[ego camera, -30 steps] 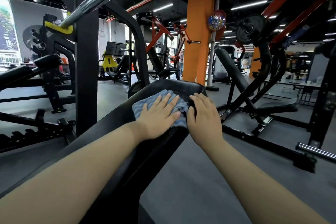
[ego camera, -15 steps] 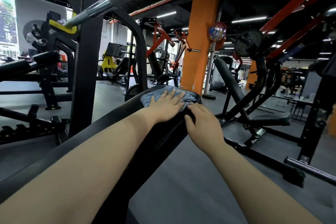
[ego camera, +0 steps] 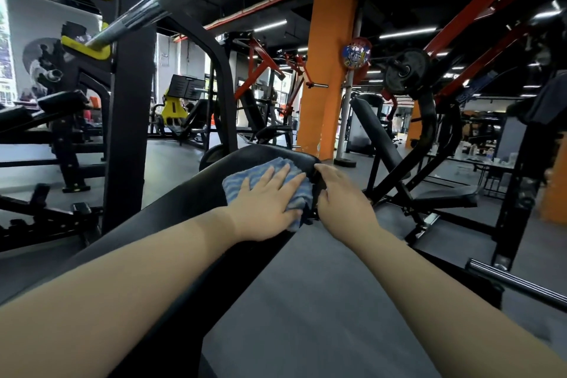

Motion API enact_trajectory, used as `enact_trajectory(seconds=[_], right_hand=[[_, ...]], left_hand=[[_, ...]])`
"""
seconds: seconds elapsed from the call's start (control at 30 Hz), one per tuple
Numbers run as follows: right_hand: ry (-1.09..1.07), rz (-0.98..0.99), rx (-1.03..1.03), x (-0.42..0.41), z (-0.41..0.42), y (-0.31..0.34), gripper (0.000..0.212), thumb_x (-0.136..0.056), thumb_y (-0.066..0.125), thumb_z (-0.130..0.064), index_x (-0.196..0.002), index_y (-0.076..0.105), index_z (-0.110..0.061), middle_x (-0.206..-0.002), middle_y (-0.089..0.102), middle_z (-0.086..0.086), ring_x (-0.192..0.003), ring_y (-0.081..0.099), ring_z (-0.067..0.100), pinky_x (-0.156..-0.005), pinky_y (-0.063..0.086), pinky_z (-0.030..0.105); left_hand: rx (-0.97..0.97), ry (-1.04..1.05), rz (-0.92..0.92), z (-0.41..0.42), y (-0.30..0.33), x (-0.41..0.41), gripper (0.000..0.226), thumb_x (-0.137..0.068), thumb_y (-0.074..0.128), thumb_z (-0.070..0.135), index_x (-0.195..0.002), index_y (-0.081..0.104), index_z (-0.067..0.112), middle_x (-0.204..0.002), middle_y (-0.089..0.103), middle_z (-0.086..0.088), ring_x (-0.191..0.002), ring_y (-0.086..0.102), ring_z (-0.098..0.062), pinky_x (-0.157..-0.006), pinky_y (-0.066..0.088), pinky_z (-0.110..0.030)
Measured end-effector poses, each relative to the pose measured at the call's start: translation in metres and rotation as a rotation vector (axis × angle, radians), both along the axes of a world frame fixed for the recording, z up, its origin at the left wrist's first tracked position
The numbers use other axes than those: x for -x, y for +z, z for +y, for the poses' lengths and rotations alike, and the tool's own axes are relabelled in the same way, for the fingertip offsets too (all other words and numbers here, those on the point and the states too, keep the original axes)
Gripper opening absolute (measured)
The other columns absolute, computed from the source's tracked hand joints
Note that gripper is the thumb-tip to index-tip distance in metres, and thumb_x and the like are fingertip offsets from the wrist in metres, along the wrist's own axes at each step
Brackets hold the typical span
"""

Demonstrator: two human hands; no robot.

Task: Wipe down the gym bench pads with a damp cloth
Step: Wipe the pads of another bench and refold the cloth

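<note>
My left hand [ego camera: 266, 205] lies flat with fingers spread, palm pressing the blue striped cloth [ego camera: 276, 184] onto the black bench pad [ego camera: 199, 193]. The cloth sits under my fingers near the pad's far, rounded end; its edges show past my fingertips ahead and to the right, where it droops over the pad's right edge. My right hand [ego camera: 343, 201] rests at that same right edge, just beside the cloth, fingers extended along the side of the pad; whether the thumb hooks under, I cannot tell. Only a narrow strip of bare pad remains beyond the cloth before the end drops off. To the right of the pad the grey floor [ego camera: 322, 301] is open. A steel barbell [ego camera: 171, 0] crosses overhead on the left, held by a black rack upright [ego camera: 129, 132]. An orange pillar [ego camera: 328, 70] stands well beyond the pad's end.
</note>
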State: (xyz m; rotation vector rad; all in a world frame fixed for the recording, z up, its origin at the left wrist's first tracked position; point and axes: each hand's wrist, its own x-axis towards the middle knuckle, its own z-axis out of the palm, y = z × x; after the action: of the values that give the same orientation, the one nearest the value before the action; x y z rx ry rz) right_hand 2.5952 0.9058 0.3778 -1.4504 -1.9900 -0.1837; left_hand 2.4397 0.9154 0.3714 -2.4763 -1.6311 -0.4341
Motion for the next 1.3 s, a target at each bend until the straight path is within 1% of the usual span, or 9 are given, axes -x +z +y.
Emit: enact_trajectory(seconds=[0.1, 0.27, 0.37, 0.5, 0.67, 0.8, 1.13, 1.23, 1.3], right_hand=[[-0.024, 0.033, -0.03, -0.002, 0.004, -0.003, 0.05, -0.093, 0.035, -0.01, -0.143, 0.031, -0.018, -0.148, 0.032, 0.0, -0.125, 0.044, 0.021, -0.088, 0.042, 0.032], [0.011, 0.059, -0.065, -0.006, 0.007, -0.006, 0.051, -0.086, 0.044, -0.013, -0.136, 0.041, -0.009, -0.139, 0.041, 0.006, -0.126, 0.042, 0.022, -0.099, 0.041, 0.038], [-0.004, 0.084, -0.081, -0.005, 0.007, -0.005, 0.05, -0.083, 0.038, -0.016, -0.132, 0.045, -0.009, -0.135, 0.043, 0.006, -0.124, 0.041, 0.02, -0.098, 0.04, 0.035], [-0.022, 0.103, -0.111, -0.002, 0.001, 0.002, 0.045, -0.085, 0.042, 0.001, -0.129, 0.045, -0.005, -0.136, 0.04, 0.01, -0.126, 0.039, 0.023, -0.098, 0.027, 0.02], [0.034, 0.036, -0.197, 0.018, -0.019, 0.006, 0.045, -0.089, 0.041, 0.001, -0.133, 0.047, -0.006, -0.139, 0.039, 0.007, -0.126, 0.04, 0.021, -0.098, 0.034, 0.024], [0.11, -0.049, -0.302, 0.039, -0.034, 0.0, 0.038, -0.087, 0.043, 0.005, -0.122, 0.056, 0.003, -0.129, 0.052, 0.015, -0.121, 0.047, 0.028, -0.097, 0.03, 0.02], [0.261, 0.045, -0.099, 0.076, -0.06, -0.029, 0.037, -0.097, 0.039, -0.008, -0.133, 0.048, -0.004, -0.139, 0.039, 0.008, -0.125, 0.04, 0.014, -0.092, 0.016, -0.005], [0.298, -0.024, -0.049, 0.084, -0.066, -0.034, 0.039, -0.099, 0.039, -0.01, -0.137, 0.042, -0.005, -0.139, 0.042, 0.011, -0.128, 0.038, 0.018, -0.098, 0.017, 0.004], [0.3, -0.121, -0.032, 0.088, -0.067, -0.036, 0.04, -0.1, 0.037, -0.014, -0.138, 0.041, -0.002, -0.136, 0.046, 0.013, -0.128, 0.038, 0.023, -0.108, 0.02, 0.019]], left_hand=[[-0.006, -0.016, -0.029, 0.019, 0.013, -0.015, 0.066, -0.096, 0.038, 0.04, -0.149, -0.001, 0.033, -0.158, -0.012, 0.003, -0.145, -0.012, -0.022, -0.114, 0.0, -0.059], [-0.002, -0.022, -0.047, 0.043, 0.03, -0.038, 0.063, -0.094, 0.042, 0.035, -0.147, 0.008, 0.039, -0.158, -0.007, 0.004, -0.145, -0.01, -0.023, -0.111, 0.002, -0.063], [0.009, -0.044, -0.05, 0.043, 0.033, -0.04, 0.059, -0.094, 0.042, 0.034, -0.145, 0.013, 0.043, -0.158, -0.006, 0.003, -0.145, -0.01, -0.024, -0.11, 0.0, -0.064], [-0.024, -0.089, -0.039, 0.03, 0.025, -0.03, 0.056, -0.095, 0.04, 0.036, -0.146, 0.018, 0.041, -0.158, -0.008, 0.001, -0.145, -0.01, -0.024, -0.111, 0.0, -0.061], [-0.017, -0.09, -0.005, 0.004, 0.01, -0.016, 0.058, -0.096, 0.038, 0.039, -0.148, 0.012, 0.039, -0.158, -0.012, 0.001, -0.145, -0.012, -0.025, -0.113, -0.002, -0.06], [-0.007, -0.076, 0.055, -0.021, -0.001, -0.003, 0.06, -0.097, 0.035, 0.04, -0.15, 0.009, 0.03, -0.158, -0.011, -0.001, -0.144, -0.015, -0.024, -0.114, -0.002, -0.057], [-0.01, -0.043, 0.044, -0.078, -0.039, 0.032, 0.083, -0.094, 0.039, 0.05, -0.148, -0.015, 0.019, -0.156, -0.018, -0.002, -0.143, -0.02, -0.023, -0.116, -0.004, -0.052], [-0.036, -0.07, 0.086, -0.089, -0.052, 0.046, 0.076, -0.09, 0.045, 0.052, -0.15, 0.009, 0.022, -0.156, -0.017, -0.007, -0.143, -0.018, -0.027, -0.116, -0.002, -0.051], [-0.046, -0.091, 0.093, -0.099, -0.062, 0.06, 0.068, -0.088, 0.048, 0.053, -0.147, 0.023, 0.03, -0.157, -0.013, -0.007, -0.144, -0.015, -0.026, -0.117, 0.001, -0.049]])
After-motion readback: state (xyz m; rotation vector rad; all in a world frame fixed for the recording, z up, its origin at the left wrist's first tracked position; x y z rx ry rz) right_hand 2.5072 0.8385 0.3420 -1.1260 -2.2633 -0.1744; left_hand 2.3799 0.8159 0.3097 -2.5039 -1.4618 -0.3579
